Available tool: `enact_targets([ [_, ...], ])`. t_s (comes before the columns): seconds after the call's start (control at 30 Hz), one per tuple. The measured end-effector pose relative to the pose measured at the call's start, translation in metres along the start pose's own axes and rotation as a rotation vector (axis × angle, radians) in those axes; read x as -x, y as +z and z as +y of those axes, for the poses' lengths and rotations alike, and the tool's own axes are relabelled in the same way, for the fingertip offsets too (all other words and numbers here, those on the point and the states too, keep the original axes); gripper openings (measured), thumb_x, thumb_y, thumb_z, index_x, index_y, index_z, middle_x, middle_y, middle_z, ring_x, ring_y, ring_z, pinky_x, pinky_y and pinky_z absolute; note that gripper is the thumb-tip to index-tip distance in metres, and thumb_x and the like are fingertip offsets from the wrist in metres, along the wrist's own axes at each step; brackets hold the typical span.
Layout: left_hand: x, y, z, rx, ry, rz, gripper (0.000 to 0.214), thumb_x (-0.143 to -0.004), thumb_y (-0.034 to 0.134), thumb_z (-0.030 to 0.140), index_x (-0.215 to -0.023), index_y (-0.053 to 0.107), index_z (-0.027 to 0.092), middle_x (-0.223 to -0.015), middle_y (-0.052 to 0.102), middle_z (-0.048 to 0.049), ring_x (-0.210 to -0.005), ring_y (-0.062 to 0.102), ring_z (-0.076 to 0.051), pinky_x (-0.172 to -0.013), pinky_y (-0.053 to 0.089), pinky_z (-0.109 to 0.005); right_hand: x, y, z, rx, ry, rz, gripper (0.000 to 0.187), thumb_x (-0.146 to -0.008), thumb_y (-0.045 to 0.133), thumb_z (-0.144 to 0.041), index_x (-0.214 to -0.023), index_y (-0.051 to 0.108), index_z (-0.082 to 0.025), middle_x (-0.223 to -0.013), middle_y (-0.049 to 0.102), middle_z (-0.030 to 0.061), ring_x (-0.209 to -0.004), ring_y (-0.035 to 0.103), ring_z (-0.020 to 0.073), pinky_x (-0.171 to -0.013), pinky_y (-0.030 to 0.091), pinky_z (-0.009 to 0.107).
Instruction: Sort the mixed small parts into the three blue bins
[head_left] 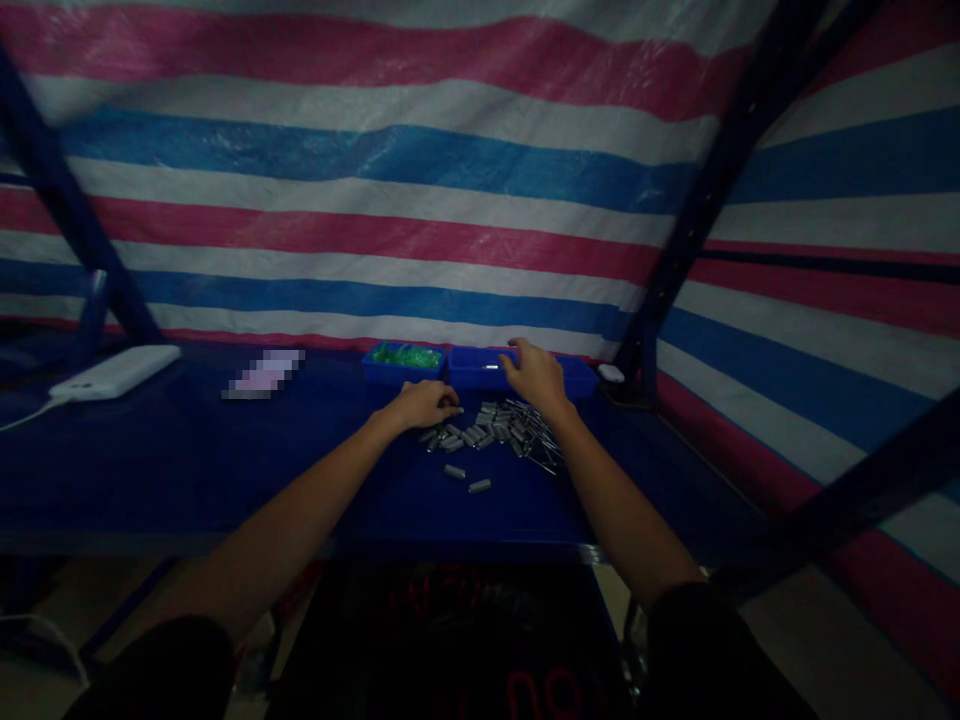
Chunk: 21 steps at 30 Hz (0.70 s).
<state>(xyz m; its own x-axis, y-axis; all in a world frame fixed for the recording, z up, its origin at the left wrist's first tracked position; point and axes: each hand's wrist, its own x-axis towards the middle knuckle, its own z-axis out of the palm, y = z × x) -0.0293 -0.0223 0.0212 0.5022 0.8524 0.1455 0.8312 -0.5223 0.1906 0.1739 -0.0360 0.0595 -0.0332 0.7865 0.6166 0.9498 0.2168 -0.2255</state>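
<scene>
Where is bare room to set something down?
Bare blue tabletop lies before the white rectangular device, left of the left forearm, and right of the right forearm. Crowded: heaped grey metal cylinders and thin silver rods beside the left hand.

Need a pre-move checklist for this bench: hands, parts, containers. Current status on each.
1. Left hand beside the grey cylinders: ok. Whether it grips one: cannot tell.
2. Right hand at the long blue tray: ok. Its grip: cannot tell.
3. Cylinders all in one pile: not ok, two lie apart, nearer the table's front edge.
4. Thin metal rods separated from cylinders: not ok, they meet at the pile's right.
5. Green pieces in the small blue bin: ok.
</scene>
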Motion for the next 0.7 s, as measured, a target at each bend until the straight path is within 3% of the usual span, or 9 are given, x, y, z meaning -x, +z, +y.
enact_targets([
  [0.17, 0.0, -0.001, 0.002, -0.037, -0.094, 0.046, 0.022, -0.077, 0.051, 0.038, -0.083, 0.066, 0.023, -0.094, 0.067, -0.0043, -0.096, 0.055, -0.026, -0.08, 0.035, -0.037, 0.014, 0.002, -0.001, -0.158, -0.169, -0.133, 0.029, -0.083, 0.048, -0.036, -0.105, 0.056, -0.02, -0.065, 0.06, 0.0006, -0.062, 0.055, 0.015, -0.059, 0.037, 0.025],
  [0.33, -0.003, -0.006, 0.009, 0.222, -0.039, 0.104, 0.037, -0.084, 0.034, 0.037, -0.083, 0.064, 0.015, -0.087, 0.067, -0.0071, -0.083, 0.059, -0.021, -0.072, 0.04, -0.029, 0.018, 0.01, -0.01, -0.259, -0.329, -0.173, 0.031, -0.079, 0.056, -0.03, -0.108, 0.055, -0.018, -0.072, 0.059, 0.0003, -0.061, 0.052, 0.0117, -0.057, 0.035, 0.022],
  [0.43, -0.004, -0.009, 0.011, 0.383, 0.008, 0.162, 0.044, -0.086, 0.028, 0.037, -0.078, 0.063, 0.012, -0.081, 0.066, -0.0067, -0.077, 0.059, -0.019, -0.071, 0.041, -0.027, 0.021, 0.013, -0.016, -0.292, -0.398, -0.183, 0.022, -0.081, 0.053, -0.024, -0.101, 0.057, -0.018, -0.077, 0.059, 0.0012, -0.063, 0.051, 0.0107, -0.06, 0.036, 0.022],
  [0.6, -0.006, -0.009, 0.011, 0.605, -0.015, 0.189, 0.041, -0.085, 0.029, 0.036, -0.072, 0.06, 0.013, -0.077, 0.065, -0.0055, -0.074, 0.058, -0.017, -0.071, 0.041, -0.027, 0.023, 0.01, -0.021, -0.254, -0.467, -0.146, 0.017, -0.08, 0.054, -0.023, -0.096, 0.056, -0.019, -0.083, 0.059, 0.002, -0.071, 0.052, 0.012, -0.064, 0.037, 0.023],
  [0.7, -0.007, -0.009, 0.012, 0.699, -0.044, 0.119, 0.039, -0.084, 0.03, 0.035, -0.071, 0.059, 0.014, -0.077, 0.065, -0.0065, -0.073, 0.057, -0.016, -0.069, 0.041, -0.027, 0.023, 0.009, -0.023, -0.142, -0.483, -0.133, 0.015, -0.082, 0.051, -0.02, -0.096, 0.055, -0.018, -0.088, 0.06, 0.0044, -0.078, 0.054, 0.0143, -0.067, 0.037, 0.025],
])
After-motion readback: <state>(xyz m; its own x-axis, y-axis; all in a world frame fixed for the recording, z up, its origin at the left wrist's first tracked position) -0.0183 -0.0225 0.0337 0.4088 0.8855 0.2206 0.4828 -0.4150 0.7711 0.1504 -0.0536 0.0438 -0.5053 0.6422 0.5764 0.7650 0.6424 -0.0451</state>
